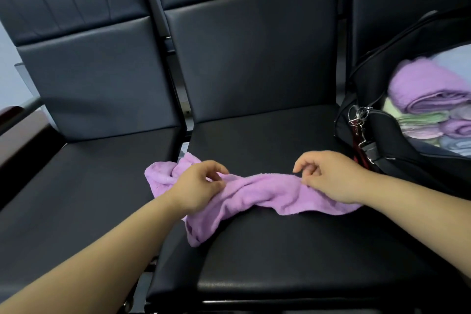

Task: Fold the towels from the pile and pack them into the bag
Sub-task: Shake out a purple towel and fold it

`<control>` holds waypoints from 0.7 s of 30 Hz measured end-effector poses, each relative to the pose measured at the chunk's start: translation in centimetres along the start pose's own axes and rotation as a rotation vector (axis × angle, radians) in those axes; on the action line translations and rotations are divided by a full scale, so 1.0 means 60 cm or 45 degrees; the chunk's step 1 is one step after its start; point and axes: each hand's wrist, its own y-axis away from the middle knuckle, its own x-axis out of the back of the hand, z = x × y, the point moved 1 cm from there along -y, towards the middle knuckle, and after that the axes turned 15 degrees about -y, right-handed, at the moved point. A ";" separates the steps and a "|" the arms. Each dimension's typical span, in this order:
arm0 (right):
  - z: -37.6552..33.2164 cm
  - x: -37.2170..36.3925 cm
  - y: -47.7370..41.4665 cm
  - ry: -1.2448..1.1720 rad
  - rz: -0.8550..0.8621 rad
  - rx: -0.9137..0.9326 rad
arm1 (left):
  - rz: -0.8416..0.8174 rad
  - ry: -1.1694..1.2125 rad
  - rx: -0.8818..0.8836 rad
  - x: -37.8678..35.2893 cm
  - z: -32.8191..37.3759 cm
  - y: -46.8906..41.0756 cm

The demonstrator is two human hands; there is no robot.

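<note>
Black padded upholstery is found on the middle seat (280, 250), on which the work is done. Its rear is closed by an upright backrest (254, 58). Its front edge is seen near the bottom of the view. On its left side it is separated from the left seat (76, 199) by a narrow gap. On its right side it is bounded by the bag (397, 140), which is set just beside it with its mouth open. Bare cushion is shown behind the hands up to the backrest, and in front of them down to the front edge.

One towel (267, 191) is laid across the middle seat. It is purple, of soft pile, unfolded and bunched into a twisted band. Its left end is carried over the gap towards the left seat. One corner is trailed towards the front edge.

A fold of the towel is pinched by the left hand (198, 186) between thumb and fingers. The right hand (331, 176) is placed at the towel's right part with its fingers curled; whether cloth is gripped cannot be told.

Folded towels (428, 94), purple and pale green, are stacked inside the bag. Metal clips (359, 120) are hung at the bag's near corner.
</note>
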 end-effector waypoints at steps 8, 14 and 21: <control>-0.020 -0.036 0.042 0.333 -0.319 0.222 | 0.045 -0.435 -0.457 -0.020 0.061 0.036; 0.005 -0.060 0.033 0.396 -0.175 0.305 | -0.047 -0.582 -0.357 -0.041 0.051 0.039; -0.020 -0.035 0.028 0.015 -0.173 0.162 | -0.339 0.391 -0.109 0.003 0.020 0.024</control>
